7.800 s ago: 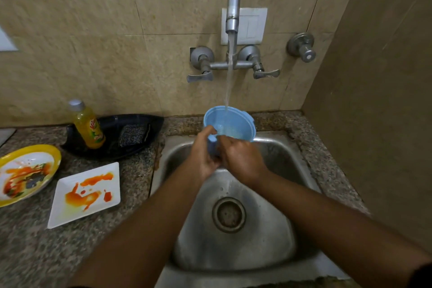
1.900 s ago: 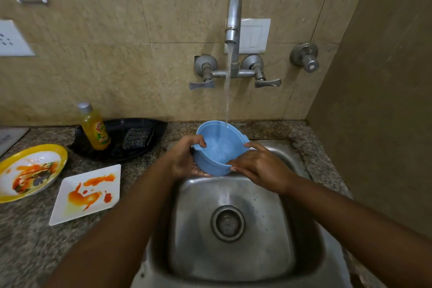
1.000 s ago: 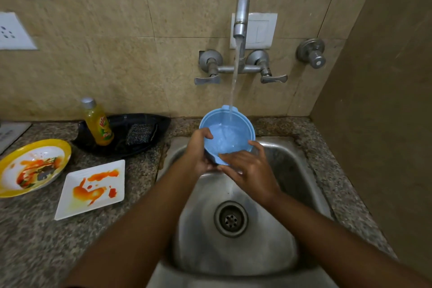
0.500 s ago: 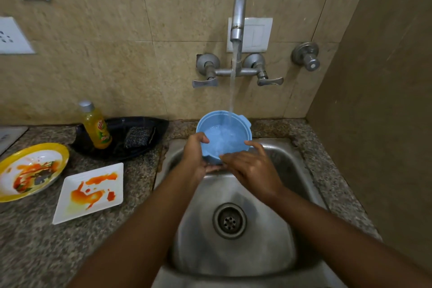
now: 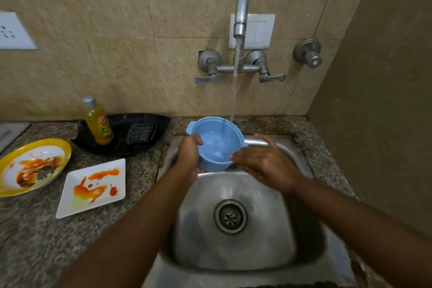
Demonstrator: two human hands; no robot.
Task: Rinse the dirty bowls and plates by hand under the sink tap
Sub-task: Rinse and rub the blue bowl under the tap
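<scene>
Tilted blue bowl (image 5: 215, 145) under tap (image 5: 240, 11)

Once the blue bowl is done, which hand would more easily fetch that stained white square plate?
Probably the left hand. The white square plate lies on the counter to the left of the sink, while the right hand would have to cross over the blue bowl.

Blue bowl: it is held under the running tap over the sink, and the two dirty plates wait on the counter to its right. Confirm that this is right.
One detail is wrong. The head view shows the yellow-rimmed plate and the white square plate on the counter to the left of the blue bowl, not the right. The rest stands: the bowl is under the running tap, over the sink.
</scene>
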